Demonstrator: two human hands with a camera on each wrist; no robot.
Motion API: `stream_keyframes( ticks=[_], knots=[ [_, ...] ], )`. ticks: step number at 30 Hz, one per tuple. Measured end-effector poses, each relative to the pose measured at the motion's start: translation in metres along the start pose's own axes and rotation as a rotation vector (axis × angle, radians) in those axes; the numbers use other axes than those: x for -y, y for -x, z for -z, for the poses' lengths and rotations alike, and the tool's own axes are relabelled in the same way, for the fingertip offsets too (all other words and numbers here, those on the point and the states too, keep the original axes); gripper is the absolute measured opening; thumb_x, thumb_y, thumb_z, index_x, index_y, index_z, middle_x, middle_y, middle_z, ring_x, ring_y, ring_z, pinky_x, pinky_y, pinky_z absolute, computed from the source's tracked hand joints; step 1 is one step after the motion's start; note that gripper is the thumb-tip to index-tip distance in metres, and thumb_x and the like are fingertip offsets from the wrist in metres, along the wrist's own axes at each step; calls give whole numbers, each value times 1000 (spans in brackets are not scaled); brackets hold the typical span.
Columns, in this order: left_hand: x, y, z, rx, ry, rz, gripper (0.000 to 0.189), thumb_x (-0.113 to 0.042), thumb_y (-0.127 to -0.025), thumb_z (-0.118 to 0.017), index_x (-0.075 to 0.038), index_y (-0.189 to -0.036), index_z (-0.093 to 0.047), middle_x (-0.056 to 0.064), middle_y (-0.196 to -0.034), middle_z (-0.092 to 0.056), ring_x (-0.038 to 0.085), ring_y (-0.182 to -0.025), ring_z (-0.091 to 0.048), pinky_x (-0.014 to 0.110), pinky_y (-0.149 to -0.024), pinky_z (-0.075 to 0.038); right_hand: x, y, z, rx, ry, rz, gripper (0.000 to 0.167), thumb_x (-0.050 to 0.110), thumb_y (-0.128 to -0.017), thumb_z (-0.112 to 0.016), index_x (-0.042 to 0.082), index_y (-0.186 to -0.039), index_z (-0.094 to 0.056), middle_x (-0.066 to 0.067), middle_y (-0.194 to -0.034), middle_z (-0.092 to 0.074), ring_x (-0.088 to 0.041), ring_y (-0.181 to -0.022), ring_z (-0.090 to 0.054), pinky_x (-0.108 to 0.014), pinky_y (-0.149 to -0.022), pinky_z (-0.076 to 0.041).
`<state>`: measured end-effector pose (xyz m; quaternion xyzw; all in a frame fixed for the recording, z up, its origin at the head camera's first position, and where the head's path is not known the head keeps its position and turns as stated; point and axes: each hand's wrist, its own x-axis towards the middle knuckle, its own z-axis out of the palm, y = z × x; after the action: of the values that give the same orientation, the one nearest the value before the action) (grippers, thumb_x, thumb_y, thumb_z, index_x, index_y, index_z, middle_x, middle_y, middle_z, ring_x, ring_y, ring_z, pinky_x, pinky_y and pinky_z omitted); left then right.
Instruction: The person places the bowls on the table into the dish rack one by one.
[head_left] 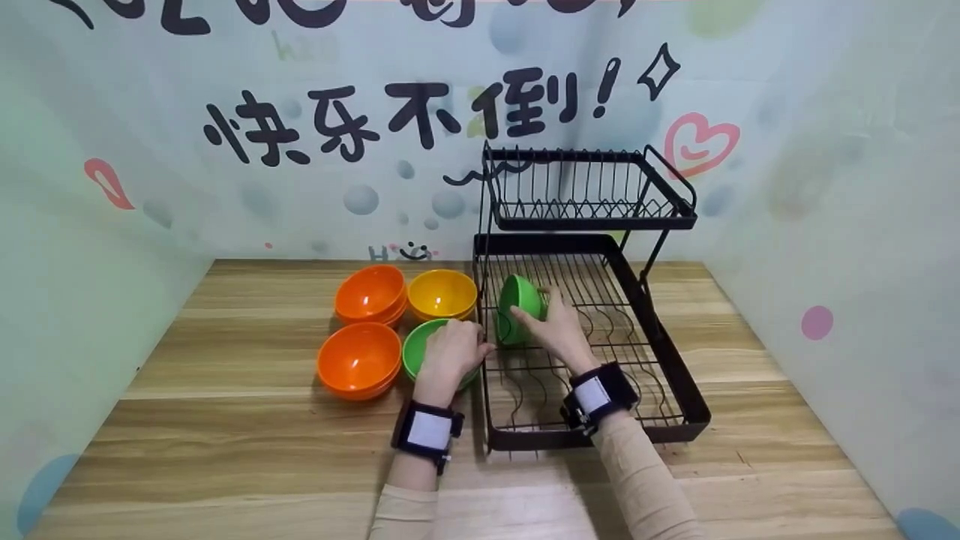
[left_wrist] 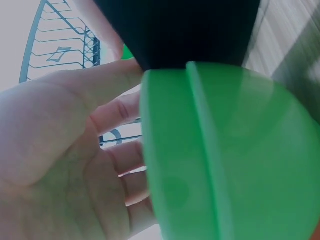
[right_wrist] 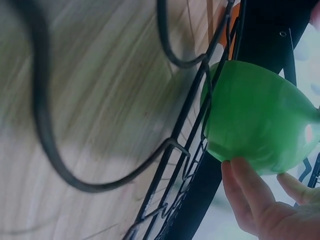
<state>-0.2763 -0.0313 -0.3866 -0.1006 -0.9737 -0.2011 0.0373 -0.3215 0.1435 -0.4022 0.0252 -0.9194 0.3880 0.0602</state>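
Note:
In the head view my right hand (head_left: 561,330) holds a green bowl (head_left: 526,306) tipped on its side in the lower tier of a black dish rack (head_left: 686,386). The right wrist view shows its fingertips against the outside of this bowl (right_wrist: 265,117), which leans beside the wires. My left hand (head_left: 450,349) is over the nested green bowls (head_left: 415,349) on the table, fingers bent near the rack's left edge. In the left wrist view these bowls' rims (left_wrist: 197,100) hide its fingertips, so I cannot tell whether it grips them.
Left of the rack, orange bowls (head_left: 360,360) stand in front of more stacked orange bowls (head_left: 371,292). Yellow bowls (head_left: 442,294) sit behind the green ones, close to the rack. A smaller upper tier (head_left: 592,223) overhangs the rack's back. A printed backdrop (head_left: 337,217) closes off the wooden table.

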Motion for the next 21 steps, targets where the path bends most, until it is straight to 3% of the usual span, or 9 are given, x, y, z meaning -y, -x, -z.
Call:
stream_keyframes(
  ticks=[7, 13, 18, 21],
  knots=[
    [-1, 0, 3, 89, 34, 47, 28, -31, -89, -65, -5, -98, -68, 12, -91, -70, 29, -90, -68, 44, -79, -54, 0, 1, 2, 17, 8, 19, 73, 45, -89, -60, 2, -141, -35, -29, -133, -46, -39, -113, -56, -47, -89, -51],
    [1, 1, 8, 136, 44, 34, 25, -30, -91, -62, -6, -96, -67, 12, -92, -70, 28, -90, -67, 44, -80, -54, 2, 3, 2, 29, 19, 26, 68, 44, -90, -59, 4, -141, -35, -29, -132, -48, -38, -113, -57, -47, -88, -52],
    [3, 3, 14, 192, 41, -1, 20, -18, -90, -62, -5, -75, -63, 6, -73, -60, 20, -73, -60, 36, -71, -51, 2, 5, 4, 31, 30, 43, 66, 42, -91, -59, 5, -141, -36, -28, -130, -50, -37, -111, -58, -46, -86, -52],
    [3, 4, 18, 239, 31, -27, 24, -7, -85, -60, -9, -62, -54, 2, -64, -46, 18, -66, -46, 30, -63, -41, 3, 6, 6, 34, 43, 56, 65, 42, -91, -58, 5, -140, -37, -29, -131, -49, -38, -112, -57, -48, -87, -50]
  ],
)
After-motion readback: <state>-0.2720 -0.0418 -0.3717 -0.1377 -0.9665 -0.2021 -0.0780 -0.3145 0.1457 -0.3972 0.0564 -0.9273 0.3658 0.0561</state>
